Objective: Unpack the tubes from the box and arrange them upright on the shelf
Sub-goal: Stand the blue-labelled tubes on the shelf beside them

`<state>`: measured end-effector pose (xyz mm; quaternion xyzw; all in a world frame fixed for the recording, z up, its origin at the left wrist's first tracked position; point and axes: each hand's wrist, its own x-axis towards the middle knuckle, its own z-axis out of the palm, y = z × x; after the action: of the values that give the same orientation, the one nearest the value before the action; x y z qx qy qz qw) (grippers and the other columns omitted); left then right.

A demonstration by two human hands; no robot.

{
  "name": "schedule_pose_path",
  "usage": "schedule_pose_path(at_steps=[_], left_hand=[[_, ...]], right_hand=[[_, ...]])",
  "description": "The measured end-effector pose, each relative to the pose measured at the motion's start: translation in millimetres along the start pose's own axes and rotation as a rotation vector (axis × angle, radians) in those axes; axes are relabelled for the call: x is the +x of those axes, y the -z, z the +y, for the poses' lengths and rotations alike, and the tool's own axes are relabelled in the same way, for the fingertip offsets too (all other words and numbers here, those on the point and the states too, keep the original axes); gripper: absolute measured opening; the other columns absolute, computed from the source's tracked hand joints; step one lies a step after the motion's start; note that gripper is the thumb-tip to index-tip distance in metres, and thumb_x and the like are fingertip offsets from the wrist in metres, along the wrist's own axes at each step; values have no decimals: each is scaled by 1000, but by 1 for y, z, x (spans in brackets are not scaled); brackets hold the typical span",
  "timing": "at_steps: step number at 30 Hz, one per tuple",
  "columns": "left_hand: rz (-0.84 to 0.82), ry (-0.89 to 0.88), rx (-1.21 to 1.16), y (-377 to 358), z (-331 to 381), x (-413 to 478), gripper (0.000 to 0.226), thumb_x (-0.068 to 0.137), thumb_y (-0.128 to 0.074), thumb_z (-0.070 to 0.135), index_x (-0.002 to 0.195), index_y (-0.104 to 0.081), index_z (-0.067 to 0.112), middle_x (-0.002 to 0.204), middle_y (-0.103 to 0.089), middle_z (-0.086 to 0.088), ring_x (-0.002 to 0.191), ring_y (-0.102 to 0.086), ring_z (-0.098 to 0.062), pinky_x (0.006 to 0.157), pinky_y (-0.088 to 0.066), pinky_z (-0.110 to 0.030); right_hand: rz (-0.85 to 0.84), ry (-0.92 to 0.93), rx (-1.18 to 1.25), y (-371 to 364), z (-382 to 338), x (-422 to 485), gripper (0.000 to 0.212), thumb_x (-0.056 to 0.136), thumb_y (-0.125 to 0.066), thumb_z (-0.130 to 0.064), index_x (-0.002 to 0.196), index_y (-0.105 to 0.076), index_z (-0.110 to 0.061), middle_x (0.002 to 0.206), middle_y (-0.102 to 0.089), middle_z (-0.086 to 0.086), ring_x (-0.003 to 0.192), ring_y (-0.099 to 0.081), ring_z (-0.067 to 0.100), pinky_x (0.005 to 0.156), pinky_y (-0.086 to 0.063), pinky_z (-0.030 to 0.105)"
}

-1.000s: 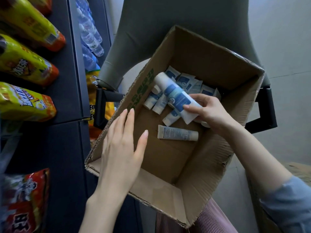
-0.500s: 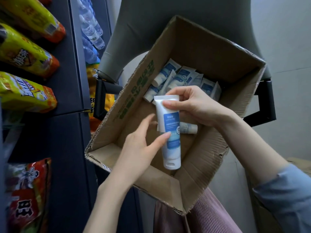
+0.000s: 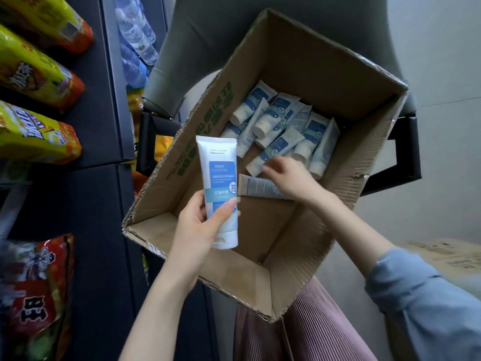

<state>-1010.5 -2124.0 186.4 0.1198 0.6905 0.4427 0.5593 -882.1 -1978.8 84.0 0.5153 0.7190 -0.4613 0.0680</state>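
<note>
Cardboard box [image 3: 325,74], open-topped, green print on its left wall. Your left grip [image 3: 200,225] is wrapped round 1 white-and-blue tube [image 3: 220,173]: thumb [image 3: 225,208] across the label, other fingers behind. That tube stands upright, cap down, crimped end up, label toward you. It is held over the near-left part of the box.

Your right grip [image 3: 289,178] is down inside the box, to the right of the left grip and further from you. Its fingers are bent onto the cap end of 1 tube at the near edge of the pile of tubes [image 3: 276,121]. There is motion blur there, so you cannot tell whether it pinches that tube or only touches it. Under the right grip's palm lies 1 grey-backed tube [image 3: 257,187], flat on the box floor, crimped end pointing toward the left grip. The pile lies just beyond the right grip's fingertips in the far part of the box, tubes flat and overlapping, caps mostly toward the near-left.

Left of the left grip, well apart: dark shelf [image 3: 104,113] carrying yellow snack bags [image 3: 33,74] and, nearer you, 1 red snack bag [image 3: 33,295]. Beyond the left grip: water bottles [image 3: 135,35] and a grey chair back [image 3: 208,35]. Blue sleeve [image 3: 429,308] on the right forearm.
</note>
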Motion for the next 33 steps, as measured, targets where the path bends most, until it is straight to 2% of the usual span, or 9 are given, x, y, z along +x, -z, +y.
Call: schedule_pose_path(at_steps=[3,7,9,11,15,20,26,30,33], left_hand=[[51,7,-21,6,-1,-1,34,70,-66,34,103,-60,25,97,-73,3,86,-70,-10,65,-55,-18],[82,20,-50,12,-5,-1,36,72,-64,35,106,-59,26,98,-73,8,85,-70,-7,61,-53,-16],[75,26,-57,13,-7,-1,38,72,-63,37,109,-58,27,99,-73,10,88,-70,-7,62,-53,-15],[68,26,-62,15,-8,-2,40,72,-63,38,111,-57,28,100,-73,10,89,-70,-7,63,-53,-15],[63,12,-75,18,-11,-5,37,74,-63,38,109,-58,29,100,-73,10,90,-70,-8,64,-54,-16],[81,-17,-88,26,-15,-8,38,74,-64,38,110,-59,28,102,-72,8,91,-70,-9,65,-53,-16],[141,-89,-73,46,-18,-21,32,76,-63,36,107,-59,29,100,-73,9,90,-69,-8,65,-52,-14],[178,-140,-79,58,-14,-41,29,74,-65,35,102,-60,31,99,-73,6,87,-70,-7,64,-53,-15],[191,-179,-78,66,-9,-62,28,74,-66,34,101,-63,30,98,-72,4,86,-70,-8,66,-55,-18]], right_hand=[[-165,-80,-301,-28,20,-3,43,96,-48,-28,133,-42,-7,136,-46,15,124,-45,32,99,-41,47],[-303,-137,-604,-59,33,-5,69,95,-46,-20,150,-5,-13,156,-9,12,143,-12,33,106,-22,65],[-283,-118,-685,-64,34,-2,74,92,-50,-14,150,-3,-13,154,-10,16,141,-15,36,104,-20,67],[-264,-82,-771,-62,34,2,73,89,-54,-9,148,-11,-12,149,-20,17,134,-31,37,103,-25,65],[-255,-41,-814,-59,41,7,70,86,-59,-2,143,-20,-10,142,-31,15,123,-45,34,90,-44,48],[-288,-121,-637,-65,38,4,67,87,-62,-7,141,-23,-7,137,-38,18,119,-51,37,87,-47,42],[-281,-190,-238,-63,24,-13,62,82,-71,-24,132,-37,-8,131,-49,14,118,-51,31,88,-45,35],[-267,-187,117,-51,4,-43,65,79,-75,-30,130,-41,-8,125,-53,8,109,-56,22,83,-51,34],[-340,-188,573,-35,-20,-79,61,82,-72,-24,134,-42,-11,116,-58,7,99,-63,15,74,-58,33]])
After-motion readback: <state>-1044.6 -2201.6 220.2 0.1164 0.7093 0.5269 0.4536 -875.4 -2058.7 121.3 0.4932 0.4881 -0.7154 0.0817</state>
